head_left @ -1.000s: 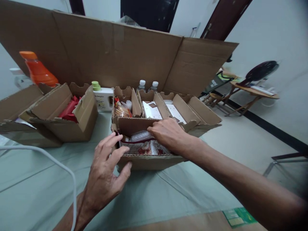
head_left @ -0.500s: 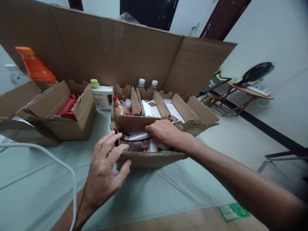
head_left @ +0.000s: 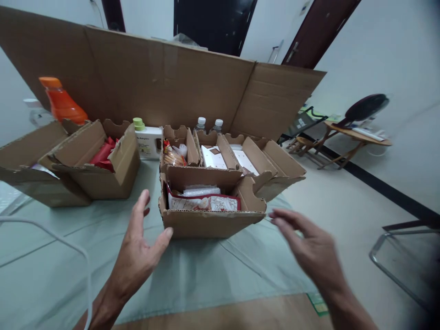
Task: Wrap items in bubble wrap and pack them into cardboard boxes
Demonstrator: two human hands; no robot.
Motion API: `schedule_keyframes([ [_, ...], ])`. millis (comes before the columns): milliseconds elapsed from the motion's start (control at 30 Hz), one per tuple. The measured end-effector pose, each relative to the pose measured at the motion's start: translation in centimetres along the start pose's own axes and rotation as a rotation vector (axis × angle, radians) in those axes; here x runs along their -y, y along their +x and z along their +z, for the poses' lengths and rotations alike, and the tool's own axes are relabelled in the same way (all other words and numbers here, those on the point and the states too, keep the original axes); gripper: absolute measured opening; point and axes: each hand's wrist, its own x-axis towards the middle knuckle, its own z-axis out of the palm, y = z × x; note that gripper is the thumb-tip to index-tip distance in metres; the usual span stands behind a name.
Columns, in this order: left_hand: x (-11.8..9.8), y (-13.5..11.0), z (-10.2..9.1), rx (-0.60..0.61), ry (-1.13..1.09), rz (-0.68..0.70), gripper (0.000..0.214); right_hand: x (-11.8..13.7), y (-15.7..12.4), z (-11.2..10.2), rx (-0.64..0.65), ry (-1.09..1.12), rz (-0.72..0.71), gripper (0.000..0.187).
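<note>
A small open cardboard box (head_left: 209, 223) stands on the pale green table cover, holding a red-and-white printed packet (head_left: 213, 203) and a clear plastic bag (head_left: 201, 190). My left hand (head_left: 137, 256) hovers just left of the box with fingers spread, holding nothing. On the box's right side my right hand (head_left: 311, 247) is raised, fingers stretched out and empty, slightly blurred. Neither hand touches the box.
Behind stand more open boxes: one with snack packs (head_left: 173, 156), two with white cartons (head_left: 213, 156), one with red packets (head_left: 103, 153). A white bottle (head_left: 147, 140), two water bottles (head_left: 200, 123), an orange bottle (head_left: 62, 103) and a tall cardboard sheet (head_left: 165, 87) line the back. A white cable (head_left: 51, 233) crosses left.
My right hand has come out of the box and drawn back to its right side. My left hand has let go of the box's left corner and opened.
</note>
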Motion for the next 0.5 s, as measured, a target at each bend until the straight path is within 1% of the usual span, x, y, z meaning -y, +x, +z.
schedule_keyframes([
  [33,0.5,-0.1,0.3,0.032,-0.045,-0.065,0.089,-0.8,-0.9,1.4,0.072,0.055,0.030,0.031],
  [100,1.2,0.1,1.3,0.084,-0.139,-0.138,0.091,-1.3,-1.8,4.5,0.193,0.144,0.043,0.041],
  [167,1.5,0.8,2.5,0.125,-0.234,-0.146,0.086,-0.9,-1.8,6.7,0.229,0.207,0.041,0.039],
  [233,1.4,0.9,3.6,0.142,-0.297,-0.129,0.076,-0.3,-2.0,7.5,0.223,0.229,0.052,0.031],
  [300,1.4,-0.1,3.9,0.116,-0.316,-0.117,0.072,0.2,-3.4,6.9,0.211,0.211,0.062,0.026],
  [367,2.1,-2.8,2.9,0.107,-0.286,-0.126,0.069,0.5,-6.2,5.9,0.176,0.192,0.044,0.027],
  [400,2.8,-4.5,1.8,0.112,-0.257,-0.139,0.068,0.8,-7.9,5.6,0.153,0.194,0.025,0.028],
  [433,3.7,-6.4,0.3,0.129,-0.216,-0.158,0.064,1.4,-9.5,5.5,0.134,0.206,0.004,0.029],
  [500,5.5,-9.5,-3.5,0.096,-0.146,-0.209,0.057,3.2,-12.0,6.1,0.148,0.253,-0.048,0.035],
])
